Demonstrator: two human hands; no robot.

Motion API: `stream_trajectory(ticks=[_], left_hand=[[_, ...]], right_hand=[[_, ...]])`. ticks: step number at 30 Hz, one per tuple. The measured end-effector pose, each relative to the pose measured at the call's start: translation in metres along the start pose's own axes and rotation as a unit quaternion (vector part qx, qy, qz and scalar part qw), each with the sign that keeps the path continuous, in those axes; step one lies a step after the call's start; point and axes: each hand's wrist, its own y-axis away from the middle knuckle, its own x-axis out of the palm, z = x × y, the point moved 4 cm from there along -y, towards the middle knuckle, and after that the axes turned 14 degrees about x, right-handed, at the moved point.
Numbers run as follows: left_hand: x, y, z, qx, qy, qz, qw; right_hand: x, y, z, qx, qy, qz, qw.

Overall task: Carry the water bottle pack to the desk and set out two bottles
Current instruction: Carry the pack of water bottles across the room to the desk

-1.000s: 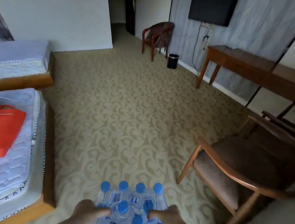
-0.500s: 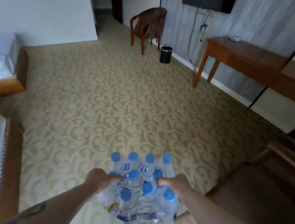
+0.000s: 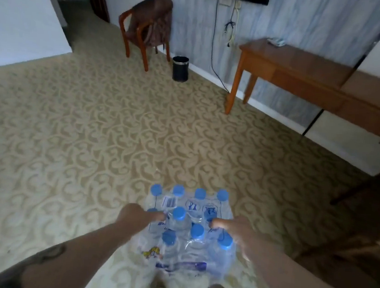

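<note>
From the head view, we hold the water bottle pack point(image 3: 187, 231) between our hands, above the carpet point(image 3: 93, 135). Our left hand point(image 3: 135, 215) clutches its wrap on one side, our right hand point(image 3: 234, 229) on the other. The desk point(image 3: 306, 69) stands well apart, ahead to the right.

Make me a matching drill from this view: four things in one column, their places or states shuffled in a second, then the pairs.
Things
1. water bottle pack
2. bin
3. desk
4. armchair

Places or states
A. on the floor between armchair and desk
B. held in both hands
C. far left, by the doorway
D. against the wall at right

Pairs: 1-B, 2-A, 3-D, 4-C
</note>
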Motion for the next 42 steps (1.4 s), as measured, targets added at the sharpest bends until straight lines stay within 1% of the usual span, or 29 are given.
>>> stream_trajectory(ticks=[3, 5, 8, 12, 15, 18, 22, 24, 27, 30, 33, 36, 38, 40, 42], left_hand=[[-0.015, -0.062, -0.057, 0.027, -0.027, 0.019, 0.999], [-0.02, -0.104, -0.094, 0.047, -0.039, 0.018, 0.998], [-0.021, -0.168, -0.148, 0.068, -0.028, 0.012, 0.997], [-0.012, -0.244, -0.201, 0.09, -0.016, 0.003, 0.996], [-0.004, -0.302, -0.249, 0.093, -0.018, 0.003, 0.996], [0.0, -0.361, -0.301, 0.103, -0.013, -0.001, 0.995], [0.006, -0.44, -0.363, 0.119, 0.003, -0.006, 0.993], [0.012, -0.488, -0.397, 0.129, 0.014, 0.004, 0.992], [0.02, -0.557, -0.454, 0.141, 0.035, 0.042, 0.989], [0.024, -0.618, -0.518, 0.165, 0.03, 0.083, 0.982], [0.031, -0.68, -0.594, 0.204, 0.06, 0.097, 0.972], [0.044, -0.73, -0.668, 0.23, 0.042, 0.11, 0.966], [0.056, -0.762, -0.717, 0.242, 0.048, 0.099, 0.964], [0.073, -0.796, -0.763, 0.242, 0.081, 0.078, 0.964], [0.092, -0.827, -0.803, 0.248, 0.092, 0.063, 0.962]], right_hand=[[-0.014, -0.023, 0.055, 0.014, -0.044, 0.004, 0.999], [-0.029, -0.039, 0.095, 0.012, -0.078, -0.01, 0.997], [-0.057, -0.07, 0.156, 0.006, -0.135, -0.019, 0.991], [-0.095, -0.109, 0.233, -0.02, -0.138, -0.014, 0.99], [-0.125, -0.136, 0.297, -0.046, -0.133, -0.039, 0.989], [-0.156, -0.167, 0.36, -0.035, -0.149, -0.048, 0.987], [-0.189, -0.206, 0.433, -0.027, -0.167, -0.034, 0.985], [-0.206, -0.231, 0.473, -0.032, -0.187, -0.044, 0.981], [-0.233, -0.27, 0.53, -0.024, -0.21, -0.055, 0.976], [-0.262, -0.301, 0.588, -0.016, -0.23, -0.1, 0.968], [-0.3, -0.326, 0.65, -0.02, -0.26, -0.139, 0.955], [-0.346, -0.347, 0.702, -0.028, -0.281, -0.145, 0.948], [-0.383, -0.363, 0.736, -0.035, -0.297, -0.144, 0.943], [-0.421, -0.38, 0.772, -0.056, -0.31, -0.137, 0.939], [-0.459, -0.401, 0.804, -0.075, -0.318, -0.131, 0.936]])
